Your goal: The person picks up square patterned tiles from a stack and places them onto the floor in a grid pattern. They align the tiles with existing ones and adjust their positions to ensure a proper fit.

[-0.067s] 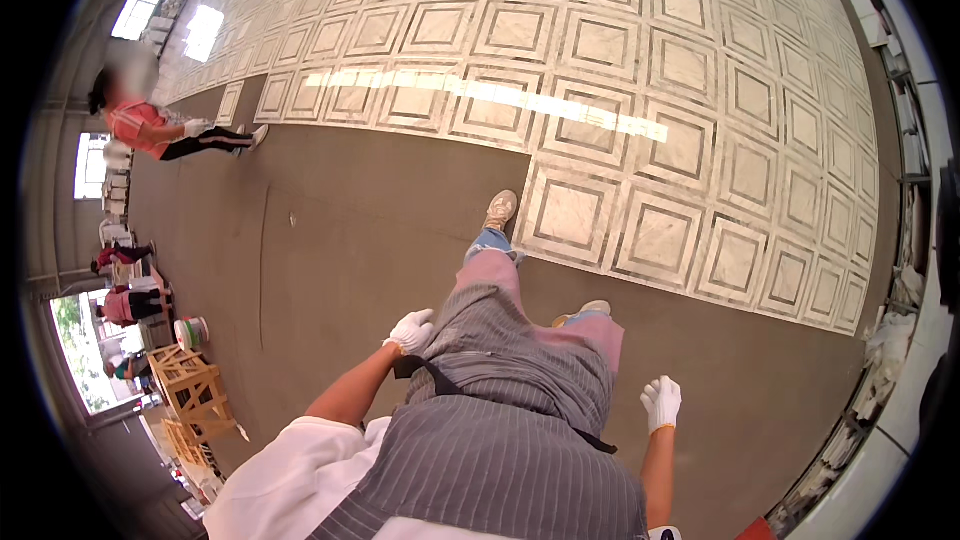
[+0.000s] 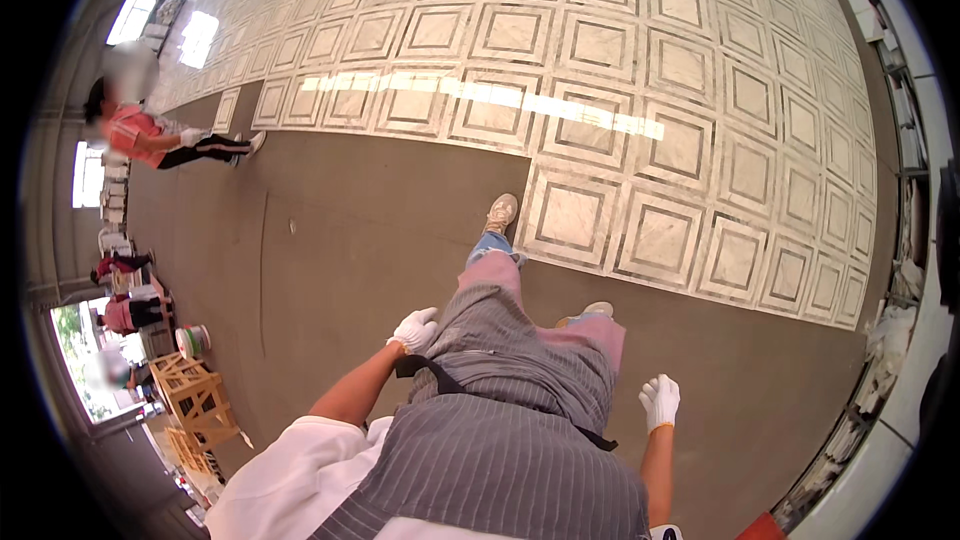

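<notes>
My left hand point(image 2: 415, 331), in a white knitted glove, hangs beside the left side of my grey striped apron point(image 2: 500, 465). Its fingers are loosely curled, and nothing shows in them. On the other side, my right hand point(image 2: 660, 402) wears a matching white glove and is held away from my body over the grey floor point(image 2: 350, 230). Its fingers are folded in, with no object visible. My left shoe point(image 2: 502, 210) is beside the edge of the laid floor tiles point(image 2: 565, 212), pale marble with darker square frames. My right shoe point(image 2: 598, 309) is farther back.
At the left, a co-worker in a coral top point(image 2: 140, 132) stands near the tiles. Wooden crates point(image 2: 195, 395) and a white bucket point(image 2: 192, 341) stand at lower left, with more people behind. Stacked materials point(image 2: 890, 350) line the right wall. A thin dark line point(image 2: 264, 270) crosses the floor.
The co-worker at the left appears slightly farther left and lower, arms shifted. My own hands and feet hardly differ.
</notes>
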`<act>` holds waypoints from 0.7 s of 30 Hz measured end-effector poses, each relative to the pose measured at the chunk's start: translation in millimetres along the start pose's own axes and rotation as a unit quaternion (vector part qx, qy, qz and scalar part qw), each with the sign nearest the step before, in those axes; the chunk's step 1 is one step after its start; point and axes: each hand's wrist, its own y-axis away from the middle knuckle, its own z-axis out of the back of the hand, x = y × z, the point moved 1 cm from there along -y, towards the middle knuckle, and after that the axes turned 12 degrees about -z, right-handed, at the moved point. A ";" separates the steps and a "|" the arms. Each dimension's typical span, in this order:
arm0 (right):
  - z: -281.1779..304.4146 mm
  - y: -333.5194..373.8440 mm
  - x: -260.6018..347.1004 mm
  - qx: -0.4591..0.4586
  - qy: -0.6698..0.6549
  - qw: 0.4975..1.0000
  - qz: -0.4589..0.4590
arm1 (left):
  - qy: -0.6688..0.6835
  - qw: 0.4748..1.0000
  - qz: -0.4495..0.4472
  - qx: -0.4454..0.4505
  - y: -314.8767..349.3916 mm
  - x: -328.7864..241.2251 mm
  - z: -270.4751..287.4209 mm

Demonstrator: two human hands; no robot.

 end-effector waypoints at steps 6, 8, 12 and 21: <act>-134.0 57.1 -59.7 0.046 -0.061 0.996 -0.039 | 0.029 0.997 -0.065 -0.041 -74.7 17.0 130.9; -179.7 73.8 -80.6 -0.075 0.124 0.984 0.107 | 0.079 0.994 -0.052 -0.058 -96.8 36.7 179.5; -246.9 126.9 -86.9 -0.131 0.208 0.949 0.197 | 0.093 0.992 -0.035 -0.078 -127.4 54.3 264.1; -270.6 140.2 -159.5 -0.020 -0.158 0.987 -0.026 | 0.005 0.992 -0.123 -0.006 -161.8 33.7 280.8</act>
